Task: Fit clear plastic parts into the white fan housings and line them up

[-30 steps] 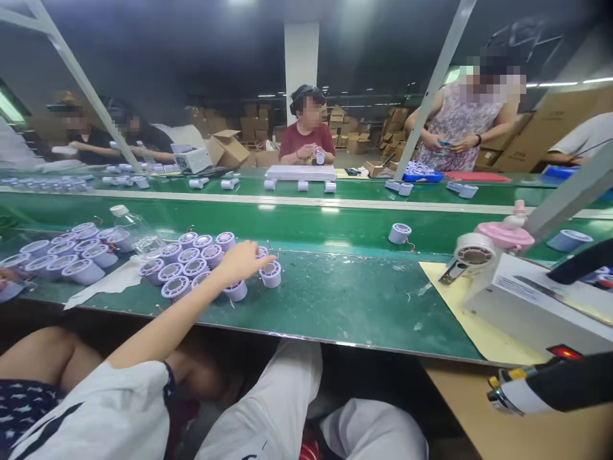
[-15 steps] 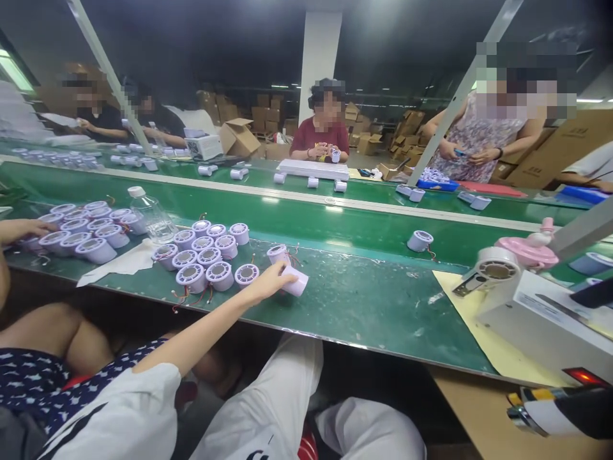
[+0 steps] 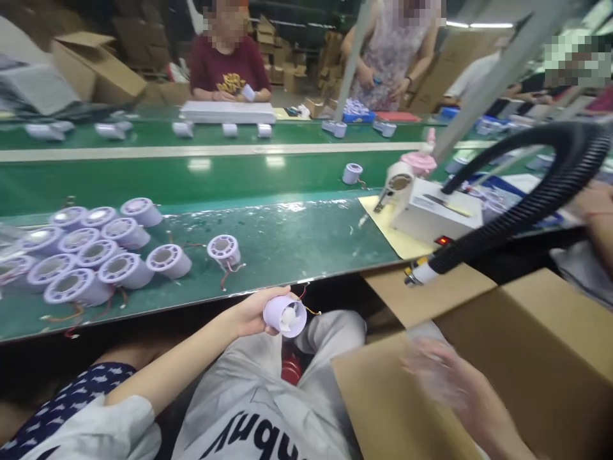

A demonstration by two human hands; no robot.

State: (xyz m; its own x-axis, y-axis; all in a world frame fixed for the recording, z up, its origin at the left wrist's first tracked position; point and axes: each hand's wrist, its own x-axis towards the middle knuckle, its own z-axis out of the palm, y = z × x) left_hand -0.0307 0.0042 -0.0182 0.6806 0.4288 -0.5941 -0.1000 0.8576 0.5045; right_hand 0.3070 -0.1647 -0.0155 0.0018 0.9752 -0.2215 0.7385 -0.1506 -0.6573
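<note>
Head: lavender plastic cylindrical fan housing (image 3: 276,313) is grasped by left hand (image 3: 255,313) near green bench (image 3: 297,246); thin coloured wires (image 3: 313,312) must not be pinched. Right hand (image 3: 454,374) is blurred over brown cardboard box (image 3: 541,342); grip can't be told.

Green workbench (image 3: 297,236) spanned approx. 9 to 2 o'clk; just beyond ran a green belt (image 3: 249,185) w/ ceiling-light glare at 10, then a white rail (image 3: 158,153). Open carton (image 3: 90,67) stood at 10, stacked brown boxes (image 3: 293,76) at 12. Slanted grey post (image 3: 502,83) rose at 2; strip light (image 3: 491,25) glowed btwn 1 & 2. Bkgd otherwise v. dark.
</note>
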